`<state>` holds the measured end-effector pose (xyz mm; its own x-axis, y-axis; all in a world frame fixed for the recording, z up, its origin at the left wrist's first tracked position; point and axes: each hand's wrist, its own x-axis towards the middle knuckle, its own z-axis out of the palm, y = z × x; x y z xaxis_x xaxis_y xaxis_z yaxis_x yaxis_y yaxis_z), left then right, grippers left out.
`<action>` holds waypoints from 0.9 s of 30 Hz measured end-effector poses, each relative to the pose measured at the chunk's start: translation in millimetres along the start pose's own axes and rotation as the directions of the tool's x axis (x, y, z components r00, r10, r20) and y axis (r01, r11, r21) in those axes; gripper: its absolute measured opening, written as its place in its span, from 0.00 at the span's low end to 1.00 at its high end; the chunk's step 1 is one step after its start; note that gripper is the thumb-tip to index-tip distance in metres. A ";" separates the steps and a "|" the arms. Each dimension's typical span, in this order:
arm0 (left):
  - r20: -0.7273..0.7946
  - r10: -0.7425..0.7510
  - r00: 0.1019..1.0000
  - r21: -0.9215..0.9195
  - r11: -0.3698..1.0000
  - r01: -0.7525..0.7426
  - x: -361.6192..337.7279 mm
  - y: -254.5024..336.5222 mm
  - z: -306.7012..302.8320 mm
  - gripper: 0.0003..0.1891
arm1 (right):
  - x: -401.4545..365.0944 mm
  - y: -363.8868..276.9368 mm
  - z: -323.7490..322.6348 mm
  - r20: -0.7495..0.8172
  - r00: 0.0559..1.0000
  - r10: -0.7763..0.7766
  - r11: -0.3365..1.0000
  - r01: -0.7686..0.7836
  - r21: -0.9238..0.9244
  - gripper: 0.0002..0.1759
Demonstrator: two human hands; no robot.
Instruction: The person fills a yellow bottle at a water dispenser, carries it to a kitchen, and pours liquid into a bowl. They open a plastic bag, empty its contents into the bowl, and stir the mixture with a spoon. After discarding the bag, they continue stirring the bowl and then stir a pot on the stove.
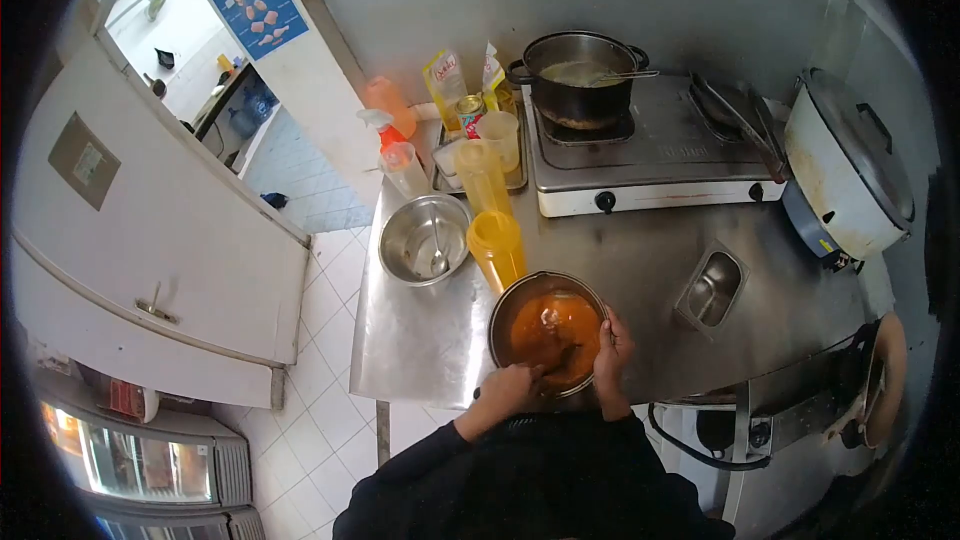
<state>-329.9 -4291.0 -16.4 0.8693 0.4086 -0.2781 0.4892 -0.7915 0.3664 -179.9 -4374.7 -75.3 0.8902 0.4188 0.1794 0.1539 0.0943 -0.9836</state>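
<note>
A round metal bowl [493, 325] holds smooth orange sauce [545, 325] and stands near the front edge of the steel table. My right hand [612, 352] grips its right side, thumb over the rim. At the front left rim, my left hand [507, 390] is closed around the handle of a stirring utensil whose dark end dips into the sauce; its exact kind is hidden. Just behind the bowl is a yellow squeeze bottle [497, 248], with a paler yellow bottle [480, 178] beyond it. To the left sits a steel mixing bowl [392, 255] with a spoon [437, 252] inside.
A gas stove [650, 180] carries a black pot [580, 102] with a utensil across its rim. Right of it stands a large white lidded pot [835, 165]. A small steel container [713, 288] and a spray bottle [402, 168] are on the table [600, 240].
</note>
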 end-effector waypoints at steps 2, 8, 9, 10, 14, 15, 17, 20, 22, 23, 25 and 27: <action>-0.031 0.007 0.999 -0.045 0.999 -0.009 10.9 -0.4 10.5 0.17 | -1.4 4.4 0.4 0.007 1.000 -0.014 1.000 0.014 0.002 0.17; -0.204 -0.024 0.979 0.058 0.998 0.037 33.2 -4.3 -7.9 0.16 | -3.3 -8.1 2.8 0.024 0.998 -0.055 0.997 0.056 -0.049 0.17; -0.332 0.016 0.943 0.074 0.997 0.009 38.8 -19.7 5.9 0.18 | -3.5 -11.2 2.9 0.021 0.999 -0.039 0.995 0.040 -0.086 0.17; -0.331 0.018 0.943 0.073 0.997 0.006 37.2 -23.4 3.3 0.18 | -3.5 -11.4 2.3 0.019 0.999 -0.039 0.995 0.041 -0.088 0.17; -0.295 -0.119 0.948 0.126 0.979 0.162 22.4 -43.9 -1.6 0.18 | -4.1 -9.8 1.6 0.037 0.996 -0.087 0.987 0.091 -0.132 0.16; -0.257 -0.137 0.957 0.141 0.974 0.177 16.3 -44.8 -3.5 0.17 | -4.5 -11.8 2.2 0.040 0.997 -0.068 0.986 0.073 -0.151 0.16; -0.216 -0.157 0.964 0.156 0.969 0.193 5.1 -44.0 -1.6 0.16 | -5.1 -16.8 4.5 0.038 0.997 -0.072 0.989 0.076 -0.130 0.16; -0.096 -0.180 0.979 0.209 0.958 0.197 -8.0 -37.4 -2.1 0.14 | -6.4 -15.2 6.3 0.032 0.995 -0.098 0.990 0.100 -0.101 0.16; 0.035 -0.173 0.984 0.231 0.960 0.160 -14.2 -23.7 -10.1 0.09 | -6.7 -12.8 6.3 0.028 0.993 -0.118 0.988 0.120 -0.095 0.16; 0.035 -0.174 0.984 0.230 0.960 0.161 -14.4 -20.6 -9.3 0.09 | -6.7 -12.2 5.9 0.023 0.994 -0.107 0.989 0.109 -0.095 0.16; 0.048 -0.081 0.996 0.027 0.996 0.080 -14.4 -13.9 -4.7 0.14 | -6.2 -10.5 5.7 0.019 0.995 -0.097 0.990 0.099 -0.097 0.16; 0.004 -0.018 1.000 -0.053 0.998 0.018 0.2 -27.6 31.6 0.15 | -6.5 -8.0 5.7 0.020 0.994 -0.110 0.994 0.110 -0.024 0.16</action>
<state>-345.5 -4283.5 -54.7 0.8602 0.4205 -0.2884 0.5077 -0.7588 0.4079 -189.3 -4373.1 -68.5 0.8593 0.4236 0.2865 0.2611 0.1183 -0.9580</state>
